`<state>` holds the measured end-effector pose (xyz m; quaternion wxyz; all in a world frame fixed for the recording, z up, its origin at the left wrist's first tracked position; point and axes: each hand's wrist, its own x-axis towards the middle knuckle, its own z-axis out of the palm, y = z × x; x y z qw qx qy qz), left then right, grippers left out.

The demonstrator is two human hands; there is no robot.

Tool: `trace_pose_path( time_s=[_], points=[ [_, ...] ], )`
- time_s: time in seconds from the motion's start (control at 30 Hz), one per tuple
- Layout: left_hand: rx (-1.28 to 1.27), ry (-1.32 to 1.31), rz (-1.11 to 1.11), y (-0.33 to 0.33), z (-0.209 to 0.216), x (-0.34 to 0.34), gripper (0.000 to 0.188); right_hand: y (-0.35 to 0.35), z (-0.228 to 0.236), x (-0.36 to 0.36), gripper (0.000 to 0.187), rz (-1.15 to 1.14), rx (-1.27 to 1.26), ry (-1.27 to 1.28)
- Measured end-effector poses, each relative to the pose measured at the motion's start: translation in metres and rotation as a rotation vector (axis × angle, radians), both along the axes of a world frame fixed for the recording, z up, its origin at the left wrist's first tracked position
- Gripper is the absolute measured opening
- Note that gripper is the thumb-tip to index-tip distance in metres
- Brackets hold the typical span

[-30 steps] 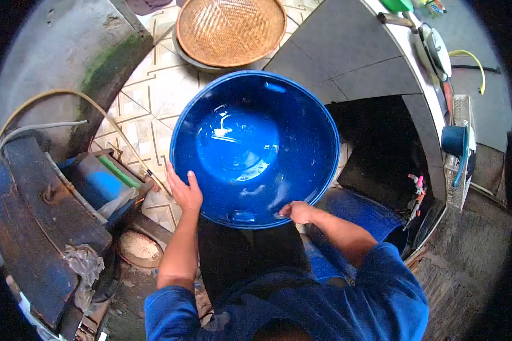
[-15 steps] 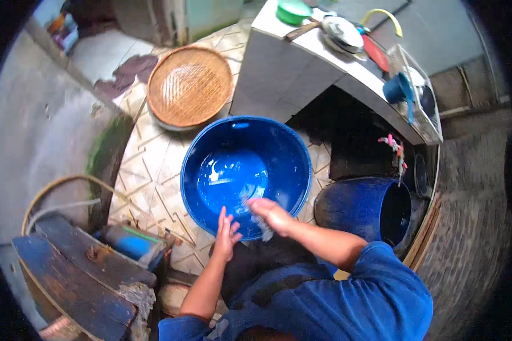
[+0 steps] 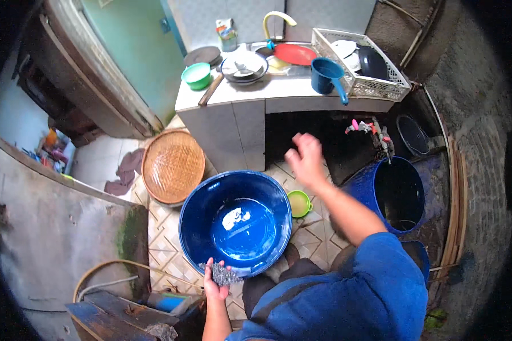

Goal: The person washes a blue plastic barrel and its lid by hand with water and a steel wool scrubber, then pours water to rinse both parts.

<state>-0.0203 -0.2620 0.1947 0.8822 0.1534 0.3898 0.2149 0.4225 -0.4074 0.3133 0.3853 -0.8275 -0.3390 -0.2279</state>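
Tiled floor (image 3: 162, 228) — grey scourer (image 3: 225, 275) in left hand (image 3: 214, 289), long axis roughly sideways

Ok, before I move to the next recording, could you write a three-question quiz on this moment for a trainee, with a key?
1. True or false: the left hand holds a grey, shiny wad at the near rim of the blue tub.
2. Multiple choice: what colour is the small round container on the tiled floor beside the tub?
A) red
B) light green
C) black
3. Short answer: does the right hand hold anything?

Key:
1. True.
2. B.
3. No, nothing shows in its grip; the hand is raised, and somewhat blurred.
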Motion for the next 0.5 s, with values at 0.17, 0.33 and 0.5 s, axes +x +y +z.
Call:
trace_pose_path(
  time_s=[0.17, 0.33, 0.5],
  points=[
    [0.019, 0.029, 0.007, -0.021, 0.013, 0.001, 0.031, -0.073, 0.031, 0.174, 0.063, -0.552, 0.101, 0.035],
    [0.085, 0.150, 0.148, -0.039, 0.015, -0.020, 0.036, -0.071, 0.035, 0.264, 0.076, -0.475, 0.167, 0.681],
    [0.106, 0.071, 0.147, -0.054, 0.028, -0.023, 0.033, -0.065, 0.011, 0.300, 0.036, -0.228, 0.308, 1.072]
  ],
)
